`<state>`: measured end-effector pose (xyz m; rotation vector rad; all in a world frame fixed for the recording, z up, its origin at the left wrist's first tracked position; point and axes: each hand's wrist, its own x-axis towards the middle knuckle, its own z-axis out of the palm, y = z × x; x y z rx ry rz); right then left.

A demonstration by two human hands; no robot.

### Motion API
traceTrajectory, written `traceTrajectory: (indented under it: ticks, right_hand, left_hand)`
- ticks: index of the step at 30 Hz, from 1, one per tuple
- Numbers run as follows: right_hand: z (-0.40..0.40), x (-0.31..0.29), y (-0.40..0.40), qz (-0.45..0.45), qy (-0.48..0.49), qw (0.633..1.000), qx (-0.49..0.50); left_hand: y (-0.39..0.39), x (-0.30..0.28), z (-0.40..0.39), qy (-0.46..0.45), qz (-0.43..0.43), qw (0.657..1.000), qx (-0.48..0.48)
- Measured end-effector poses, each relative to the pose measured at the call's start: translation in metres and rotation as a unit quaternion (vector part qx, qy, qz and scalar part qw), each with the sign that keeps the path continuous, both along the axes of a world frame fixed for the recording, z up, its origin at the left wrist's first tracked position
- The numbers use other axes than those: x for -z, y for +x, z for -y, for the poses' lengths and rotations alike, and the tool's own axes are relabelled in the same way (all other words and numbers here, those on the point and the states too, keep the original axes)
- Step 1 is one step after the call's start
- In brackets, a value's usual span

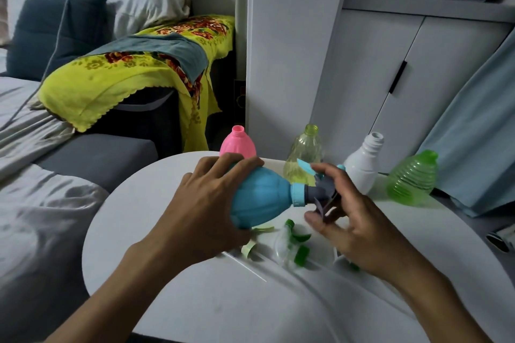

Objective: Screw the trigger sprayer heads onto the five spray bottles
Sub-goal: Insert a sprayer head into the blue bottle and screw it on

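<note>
blue bottle capped, four bottles open

a blue bottle (262, 198) lies tilted sideways with a grey-and-blue sprayer head (317, 189) at its neck. pink bottle (237, 142), yellow-green bottle (305, 153), white bottle (363, 161) and green bottle (412, 178) stand uncapped behind. loose sprayer heads (292, 245) lie below.

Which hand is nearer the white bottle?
Right. The right hand, on the blue bottle's sprayer head, sits just below-left of the white bottle; the left hand grips the blue bottle farther left.
</note>
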<state>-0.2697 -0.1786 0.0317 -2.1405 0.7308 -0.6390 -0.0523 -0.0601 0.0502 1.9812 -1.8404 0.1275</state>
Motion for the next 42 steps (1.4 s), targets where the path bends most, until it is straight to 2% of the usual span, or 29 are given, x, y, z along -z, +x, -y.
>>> traceTrajectory:
  ticks: [2,4,6,8,10,12,13,15,19,21,24,27,31,34,36,38,40,42]
  right_hand:
    - [0.002,-0.003,-0.003,-0.024,0.038,0.999,-0.010]
    - [-0.001,-0.006,-0.004,-0.102,0.027,0.994,0.019]
    - [-0.006,-0.007,-0.004,-0.227,-0.085,0.967,0.077]
    - [-0.010,-0.007,-0.001,-0.265,-0.150,0.943,0.134]
    - [-0.012,-0.008,0.003,-0.201,-0.139,0.959,0.144]
    - [-0.012,-0.006,0.007,-0.042,-0.020,0.991,0.127]
    - [-0.014,-0.006,0.011,0.022,0.065,0.990,0.125]
    - [-0.015,-0.006,0.016,0.088,0.186,0.969,0.137]
    - [-0.013,-0.007,0.015,0.177,0.337,0.909,0.168]
    - [-0.010,-0.011,0.010,0.215,0.399,0.883,0.121]
    - [-0.003,-0.014,0.000,0.216,0.404,0.888,0.017]
    - [-0.001,-0.013,-0.003,0.195,0.368,0.909,-0.013]
    - [-0.010,-0.002,0.010,0.199,0.216,0.953,0.069]
    - [-0.016,0.005,0.020,0.217,0.129,0.955,0.158]
    - [-0.017,0.008,0.023,0.212,0.145,0.952,0.165]
    - [-0.018,0.012,0.025,0.196,0.193,0.956,0.105]
    - [-0.022,0.016,0.030,0.216,0.231,0.945,0.079]
    - [-0.022,0.019,0.033,0.278,0.279,0.911,0.128]
  left_hand:
    - [0.002,0.000,0.000,-0.001,0.022,1.000,0.008]
    - [0.003,0.001,0.000,-0.005,0.051,0.999,0.014]
    - [0.003,0.002,0.001,-0.007,0.079,0.997,0.020]
    - [0.002,0.004,0.002,-0.005,0.089,0.996,0.025]
    - [0.001,0.006,0.002,-0.005,0.089,0.996,0.023]
    - [0.002,0.007,0.003,-0.014,0.082,0.996,0.022]
    - [0.003,0.007,0.004,-0.016,0.078,0.997,0.021]
    - [0.003,0.007,0.004,-0.011,0.073,0.997,0.021]
    - [0.000,0.012,0.004,0.007,0.030,0.999,0.030]
    - [-0.001,0.014,0.004,-0.001,-0.023,0.999,0.040]
    - [0.002,0.013,0.004,-0.022,-0.099,0.994,0.042]
    - [0.006,0.012,0.006,-0.020,-0.147,0.989,0.023]
    - [0.003,0.015,0.007,-0.008,-0.153,0.988,0.011]
    - [-0.003,0.017,0.007,-0.007,-0.181,0.983,0.016]
    - [-0.009,0.020,0.008,-0.015,-0.203,0.979,0.011]
    - [-0.020,0.022,0.008,-0.028,-0.198,0.980,-0.008]
    - [-0.034,0.025,0.008,-0.066,-0.133,0.988,-0.043]
    - [-0.050,0.030,0.008,-0.098,-0.045,0.993,-0.047]
